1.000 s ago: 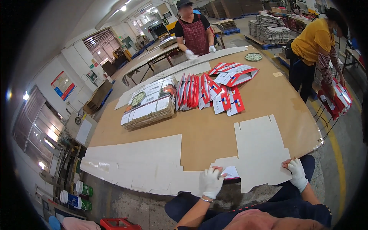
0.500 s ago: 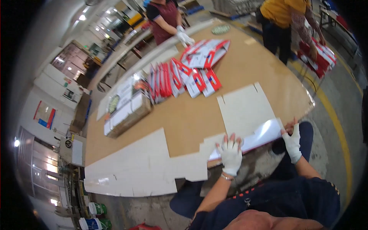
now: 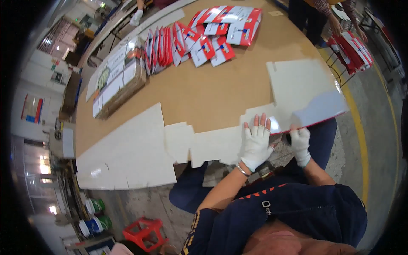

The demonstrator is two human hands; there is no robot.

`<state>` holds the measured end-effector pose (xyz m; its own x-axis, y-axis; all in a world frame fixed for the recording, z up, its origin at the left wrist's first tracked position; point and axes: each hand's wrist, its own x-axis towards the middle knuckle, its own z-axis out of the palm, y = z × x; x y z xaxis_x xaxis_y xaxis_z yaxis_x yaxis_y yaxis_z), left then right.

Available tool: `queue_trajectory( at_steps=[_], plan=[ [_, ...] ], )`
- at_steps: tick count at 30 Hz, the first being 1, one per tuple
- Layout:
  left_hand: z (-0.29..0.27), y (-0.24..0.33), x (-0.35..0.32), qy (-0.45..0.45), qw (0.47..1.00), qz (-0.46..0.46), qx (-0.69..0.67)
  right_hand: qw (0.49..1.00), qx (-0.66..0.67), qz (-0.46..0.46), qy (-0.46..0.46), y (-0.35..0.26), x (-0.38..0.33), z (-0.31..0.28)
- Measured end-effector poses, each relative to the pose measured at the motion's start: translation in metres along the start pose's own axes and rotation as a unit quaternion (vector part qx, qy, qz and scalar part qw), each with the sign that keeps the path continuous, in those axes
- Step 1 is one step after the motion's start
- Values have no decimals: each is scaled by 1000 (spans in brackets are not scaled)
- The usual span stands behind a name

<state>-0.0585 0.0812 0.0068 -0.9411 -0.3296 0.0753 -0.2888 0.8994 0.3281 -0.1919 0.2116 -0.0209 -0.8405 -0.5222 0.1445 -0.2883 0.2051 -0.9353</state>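
A pale die-cut cardboard sheet lies across the near side of the table, wide at its left end. My left hand, in a white glove with bare fingertips, rests flat on it with fingers spread. Just to the right, my right hand, gloved the same way, has its fingers curled on the red-edged near side of a glossy white strip. The strip adjoins the sheet's square right panel. My right fingertips are partly hidden, so their exact hold is unclear.
Red-and-white folded packages stand and lie on the far part of the brown table. A strapped bundle of printed cardboard sits at the far left. Another person handles red-and-white packages at the right. A red stool is on the floor.
My right hand has come left along the near edge, closer to my left hand, and its fingers have curled. My left hand stays flat. The view has shifted; the person across is mostly out of it.
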Motion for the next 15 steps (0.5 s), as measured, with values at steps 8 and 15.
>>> queue_trajectory(
  at_steps=[8, 15],
  plan=[
    [-16, -6, -7, -42, 998, -9, -50, 880, -236, -401, -95, -8, 48, 21],
    [-39, -78, -116, 17, 993, -80, 86, 830, -332, -407, -187, -3, 77, -4]
  ],
)
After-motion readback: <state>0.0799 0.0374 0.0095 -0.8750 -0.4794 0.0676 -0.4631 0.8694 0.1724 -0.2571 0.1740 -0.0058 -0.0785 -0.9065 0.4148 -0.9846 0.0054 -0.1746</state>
